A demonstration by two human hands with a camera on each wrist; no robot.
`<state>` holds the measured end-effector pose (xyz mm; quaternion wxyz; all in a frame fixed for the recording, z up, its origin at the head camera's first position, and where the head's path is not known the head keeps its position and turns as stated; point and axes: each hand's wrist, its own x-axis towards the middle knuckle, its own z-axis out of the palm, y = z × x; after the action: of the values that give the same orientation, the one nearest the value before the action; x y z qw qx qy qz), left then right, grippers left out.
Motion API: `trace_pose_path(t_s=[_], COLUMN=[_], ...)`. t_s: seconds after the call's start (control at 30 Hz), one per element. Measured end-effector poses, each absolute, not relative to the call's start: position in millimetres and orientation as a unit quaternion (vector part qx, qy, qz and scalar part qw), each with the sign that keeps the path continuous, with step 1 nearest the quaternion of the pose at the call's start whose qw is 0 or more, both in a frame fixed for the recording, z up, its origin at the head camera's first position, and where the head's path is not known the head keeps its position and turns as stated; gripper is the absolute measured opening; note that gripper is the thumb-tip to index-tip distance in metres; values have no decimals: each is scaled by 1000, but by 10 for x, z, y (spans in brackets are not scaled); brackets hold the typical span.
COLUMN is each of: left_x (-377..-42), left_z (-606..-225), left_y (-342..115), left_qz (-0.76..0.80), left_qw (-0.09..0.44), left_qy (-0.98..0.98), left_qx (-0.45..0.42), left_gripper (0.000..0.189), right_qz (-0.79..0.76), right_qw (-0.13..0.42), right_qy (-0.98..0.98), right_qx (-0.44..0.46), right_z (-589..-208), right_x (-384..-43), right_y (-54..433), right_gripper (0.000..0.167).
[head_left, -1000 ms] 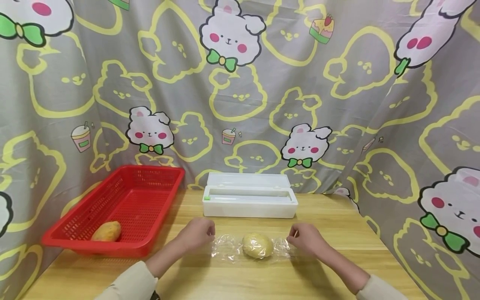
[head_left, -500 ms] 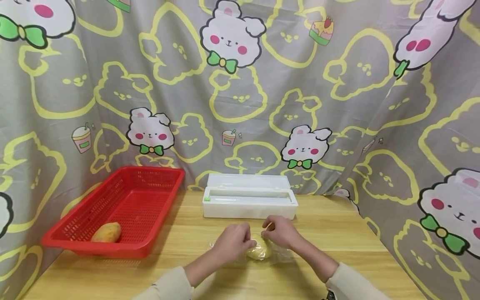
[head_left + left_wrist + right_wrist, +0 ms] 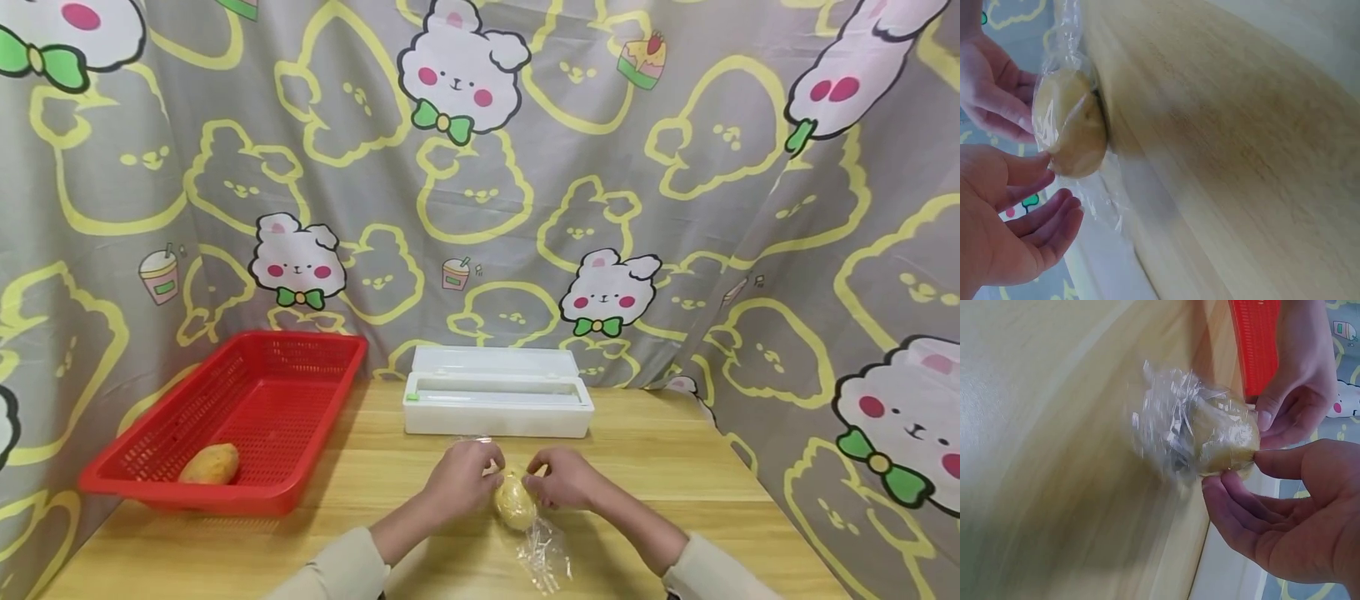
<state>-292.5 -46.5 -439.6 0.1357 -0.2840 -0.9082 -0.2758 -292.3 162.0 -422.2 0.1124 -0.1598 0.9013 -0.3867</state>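
A potato [image 3: 515,502] in clear cling film [image 3: 546,552] lies on the table between both hands. One loose film end trails toward the person; another shows beyond the left hand. My left hand [image 3: 463,473] pinches the wrapped potato at its left side with thumb and index finger, the other fingers loosely bent in the left wrist view. From the right, my right hand [image 3: 566,477] holds it between thumb and fingertips, as the right wrist view shows. The fingers partly cover the far end of the potato [image 3: 1225,434].
A red plastic basket [image 3: 281,433] stands at the left with one bare potato [image 3: 212,464] inside. Behind the hands sits a white cling film box [image 3: 498,419] with its lid raised. A patterned curtain [image 3: 480,208] encloses the wooden table [image 3: 360,533].
Both hands have come inward from the film's two side ends to the potato. The wrapped potato has turned, so its film ends now point toward and away from the person.
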Motion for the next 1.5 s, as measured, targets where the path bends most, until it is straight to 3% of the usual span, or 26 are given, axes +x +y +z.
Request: trace_pose_path(t_s=[0.13,0.43,0.53,0.67,0.77,1.0,1.23,1.5], left_x=[-2935,-2953,-2920,-2780,-2615,-2284,-2228,-2236], left_z=[-4405,-4413,-4402,-4331,-4257,-4246,-4409,-4476], left_y=[-443,-422,-450,-521,-553,-512,-445,-419], left_qz=[-272,-280,-286,-265,-234,-145,-91,-87], left_qw=[146,149,153,144,119,58,36,42], left_qy=[-906,-904,-902,-905,-903,-887,-884,-887], left_qx=[-289,-287,-285,-299,-340,-435,-457,-451], left_gripper=[9,11,9,6,13,13,19,20], right_qz=[-387,-375,-355,-302,-282,-241,-255,-272], right_qw=[124,119,82,-13,-52,-20,46,-2], right_qy=[900,908,918,930,920,910,903,891], right_qx=[-156,-145,-156,-209,-267,-337,-343,-364], right_z=[-4212,-4199,-4219,-4237,-4232,-4271,-4437,-4550], right_x=[-2875,-2818,-2796,-2719,-2609,-2329,-2228,-2267], right_y=[1613,1633,1643,1666,1688,1666,1622,1616], right_gripper=[19,26,23,10,15,29,40,27])
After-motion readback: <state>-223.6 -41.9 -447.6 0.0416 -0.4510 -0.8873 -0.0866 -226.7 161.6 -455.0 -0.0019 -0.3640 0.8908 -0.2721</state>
